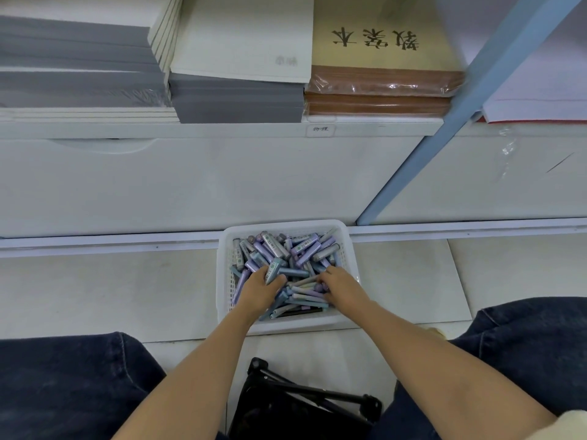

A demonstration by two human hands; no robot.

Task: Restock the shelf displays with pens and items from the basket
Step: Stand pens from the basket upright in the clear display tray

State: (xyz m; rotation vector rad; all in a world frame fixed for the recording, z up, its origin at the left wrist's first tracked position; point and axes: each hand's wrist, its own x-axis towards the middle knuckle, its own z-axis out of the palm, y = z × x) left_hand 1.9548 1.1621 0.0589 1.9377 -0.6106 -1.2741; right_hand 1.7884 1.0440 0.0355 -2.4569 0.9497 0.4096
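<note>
A white plastic basket (346, 236) sits on the tiled floor against the shelf base, filled with several purple, blue and grey pens (298, 249). Both my hands are inside it. My left hand (259, 292) is closed around a grey-green pen with a label near the basket's left middle. My right hand (343, 285) presses down on the pile at the right, its fingers curled around some pens; the fingertips are buried in the pile.
A white shelf (222, 130) above holds stacks of grey and white paper (238, 96) and wrapped brown notebooks (381, 87). A blue upright post (444, 134) runs diagonally at right. A black folding stool (301, 401) stands between my jeans-clad knees.
</note>
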